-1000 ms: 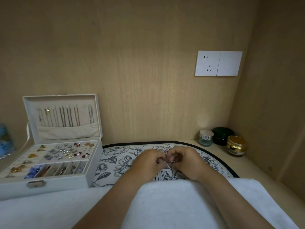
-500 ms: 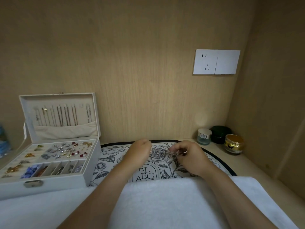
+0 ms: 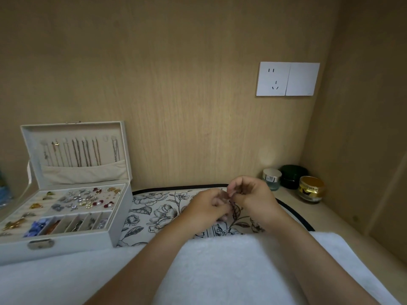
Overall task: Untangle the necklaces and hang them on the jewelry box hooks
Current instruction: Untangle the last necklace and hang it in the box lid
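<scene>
My left hand (image 3: 209, 209) and my right hand (image 3: 251, 194) meet over the floral mat (image 3: 154, 211), fingers curled. Between them they pinch a thin necklace chain (image 3: 230, 200), mostly hidden by the fingers. The white jewelry box (image 3: 66, 194) stands open at the left. Several necklaces (image 3: 81, 151) hang from hooks inside its raised lid, above a fabric pocket. Its tray holds earrings and small trinkets.
A white towel (image 3: 220, 271) lies in front of the mat, under my forearms. Three cosmetic jars (image 3: 293, 180) sit in the back right corner. A wall socket (image 3: 287, 78) is mounted on the wooden back wall. Wooden side wall at right.
My hands were apart half a second ago; the left hand has come back to the right hand, and both have lifted slightly with the chain.
</scene>
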Demonstrator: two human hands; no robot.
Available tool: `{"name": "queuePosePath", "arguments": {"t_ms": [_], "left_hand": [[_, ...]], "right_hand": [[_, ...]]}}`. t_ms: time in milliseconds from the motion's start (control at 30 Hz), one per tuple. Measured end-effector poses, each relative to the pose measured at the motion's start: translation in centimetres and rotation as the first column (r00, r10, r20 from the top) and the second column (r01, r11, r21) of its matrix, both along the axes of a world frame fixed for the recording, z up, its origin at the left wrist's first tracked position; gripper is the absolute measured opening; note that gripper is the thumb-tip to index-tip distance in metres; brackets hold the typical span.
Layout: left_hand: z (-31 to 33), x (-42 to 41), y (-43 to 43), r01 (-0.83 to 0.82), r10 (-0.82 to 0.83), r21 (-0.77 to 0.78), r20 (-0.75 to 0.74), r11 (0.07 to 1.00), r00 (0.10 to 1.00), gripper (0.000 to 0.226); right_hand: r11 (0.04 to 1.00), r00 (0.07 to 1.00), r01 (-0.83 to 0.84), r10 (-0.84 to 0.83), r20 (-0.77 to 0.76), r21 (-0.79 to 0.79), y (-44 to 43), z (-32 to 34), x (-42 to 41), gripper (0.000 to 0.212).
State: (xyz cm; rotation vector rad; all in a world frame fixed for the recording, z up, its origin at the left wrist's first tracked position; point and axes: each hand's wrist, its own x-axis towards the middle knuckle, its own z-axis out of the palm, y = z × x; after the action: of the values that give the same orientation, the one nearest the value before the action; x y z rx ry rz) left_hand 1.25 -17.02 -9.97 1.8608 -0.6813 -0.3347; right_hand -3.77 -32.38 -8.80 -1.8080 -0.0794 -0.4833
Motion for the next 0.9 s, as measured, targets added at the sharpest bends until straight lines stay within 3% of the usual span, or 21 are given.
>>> {"name": "queuePosePath", "arguments": {"t_ms": [67, 167, 300, 367, 467, 600, 667, 733, 800, 900], "left_hand": [[0.8, 0.0, 0.4, 0.001, -0.001, -0.001, -0.006, 1.0, 1.0, 0.006], [1.7, 0.4, 1.7, -0.011, 0.01, 0.093, 0.018, 0.996, 1.0, 0.012], [2.8, 1.3, 3.5, -0.047, -0.042, 0.42, 0.199, 0.906, 0.979, 0.016], [3.5, 1.8, 4.5, -0.061, -0.075, 0.502, 0.245, 0.863, 0.967, 0.017], [4.4, 2.5, 5.9, -0.05, -0.083, 0.539, 0.22, 0.841, 0.972, 0.015], [4.8, 2.8, 6.2, -0.065, -0.041, 0.455, 0.217, 0.888, 0.975, 0.014], [4.8, 2.4, 5.6, 0.001, -0.075, 0.396, 0.171, 0.918, 0.982, 0.012], [4.7, 2.1, 5.1, 0.046, -0.117, 0.381, 0.164, 0.923, 0.979, 0.011], [4.7, 2.0, 4.8, 0.068, -0.143, 0.387, 0.168, 0.92, 0.975, 0.01], [5.0, 1.9, 4.9, 0.088, -0.165, 0.426, 0.148, 0.901, 0.975, 0.009]], "right_hand": [[1.0, 1.0, 0.024, -0.024, 0.004, 0.009, -0.2, 0.1, -0.1, 0.037], [0.994, 0.997, 0.063, -0.066, -0.03, -0.091, -0.4, 0.0, -0.4, 0.043], [0.914, 0.989, 0.022, -0.078, -0.123, -0.406, -0.2, -0.4, -0.5, 0.051], [0.841, 0.98, 0.005, -0.112, -0.165, -0.542, -0.3, -0.6, -0.5, 0.052], [0.811, 0.966, -0.027, -0.13, -0.225, -0.584, -0.6, -0.9, -0.5, 0.054], [0.785, 0.944, -0.097, -0.122, -0.306, -0.612, 0.1, -1.1, -0.6, 0.045], [0.847, 0.954, -0.118, -0.048, -0.295, -0.518, 1.1, -0.9, -0.5, 0.035], [0.951, 0.95, -0.204, 0.134, -0.283, -0.234, 2.2, -0.8, -0.4, 0.029], [0.968, 0.94, -0.25, 0.234, -0.249, -0.036, 2.7, -0.8, -0.1, 0.023], [0.982, 0.951, -0.188, 0.173, -0.255, -0.034, 2.6, -0.7, 0.0, 0.012]]}}
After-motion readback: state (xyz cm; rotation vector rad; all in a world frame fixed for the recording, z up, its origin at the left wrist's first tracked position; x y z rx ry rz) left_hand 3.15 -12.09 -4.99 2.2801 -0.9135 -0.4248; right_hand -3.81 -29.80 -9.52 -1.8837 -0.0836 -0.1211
